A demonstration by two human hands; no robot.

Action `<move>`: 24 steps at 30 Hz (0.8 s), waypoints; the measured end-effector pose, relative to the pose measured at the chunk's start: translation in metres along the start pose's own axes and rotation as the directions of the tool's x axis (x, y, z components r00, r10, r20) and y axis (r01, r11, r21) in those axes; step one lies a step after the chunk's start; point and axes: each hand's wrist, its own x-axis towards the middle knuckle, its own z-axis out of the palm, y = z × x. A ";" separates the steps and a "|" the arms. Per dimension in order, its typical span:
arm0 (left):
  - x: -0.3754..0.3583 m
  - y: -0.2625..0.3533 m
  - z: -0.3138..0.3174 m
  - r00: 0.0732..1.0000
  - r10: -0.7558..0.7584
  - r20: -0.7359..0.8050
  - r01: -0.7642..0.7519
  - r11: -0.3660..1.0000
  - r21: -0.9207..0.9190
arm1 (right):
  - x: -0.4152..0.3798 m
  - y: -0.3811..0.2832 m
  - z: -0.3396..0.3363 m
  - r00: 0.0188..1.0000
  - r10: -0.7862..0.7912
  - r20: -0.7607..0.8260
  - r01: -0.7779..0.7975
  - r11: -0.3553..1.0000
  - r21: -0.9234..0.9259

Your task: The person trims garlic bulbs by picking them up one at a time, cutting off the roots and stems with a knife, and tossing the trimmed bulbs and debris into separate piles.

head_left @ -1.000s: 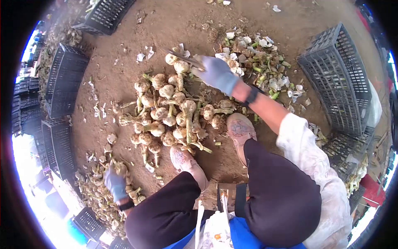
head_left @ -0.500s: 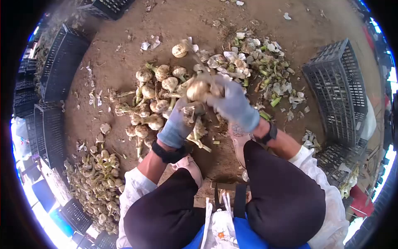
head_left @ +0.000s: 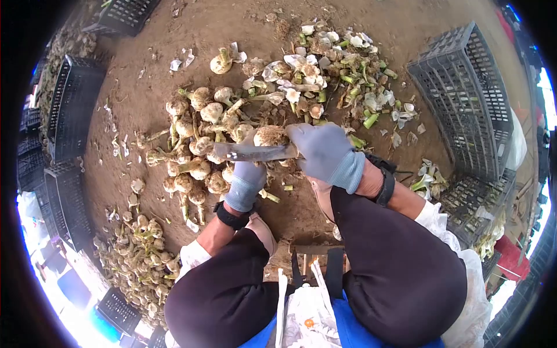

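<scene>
My right hand (head_left: pixel 326 152), in a grey-blue glove, is closed around the handle of a knife (head_left: pixel 252 153). Its wide, dull blade points left and crosses in front of my left hand (head_left: pixel 247 175). That hand, gloved alike, grips a garlic bulb (head_left: pixel 271 136) whose root side shows just above the blade. The blade hides some of the left fingers and the bulb's lower part. Just left of my hands is a pile of garlic bulbs (head_left: pixel 200 145) with stalks on. A single garlic bulb (head_left: pixel 221 62) lies beyond the pile.
Cut stalks and papery skins (head_left: pixel 354 75) are heaped beyond my right hand. A black crate (head_left: pixel 464 104) stands at right; another black crate (head_left: pixel 75 110) stands at left. A larger garlic heap (head_left: pixel 136 264) lies at lower left. My knees flank the work area.
The knife has swung from pointing up and away to lying level across my left hand. The held bulb has turned to show its roots. The whole view has shifted slightly.
</scene>
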 end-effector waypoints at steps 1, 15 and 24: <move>-0.001 0.000 0.004 1.000 -0.005 0.000 0.005 1.000 -0.001 | -0.001 0.001 0.002 1.000 0.003 0.003 -0.003 1.000 -0.006; -0.003 0.032 0.006 0.982 -0.174 -0.072 0.090 0.771 -0.630 | -0.071 0.113 0.032 0.885 0.456 -0.092 -0.435 0.882 0.181; 0.030 0.030 0.002 0.788 0.615 0.016 -0.363 0.444 0.819 | -0.007 0.017 0.007 0.877 0.354 0.324 -0.438 0.315 0.842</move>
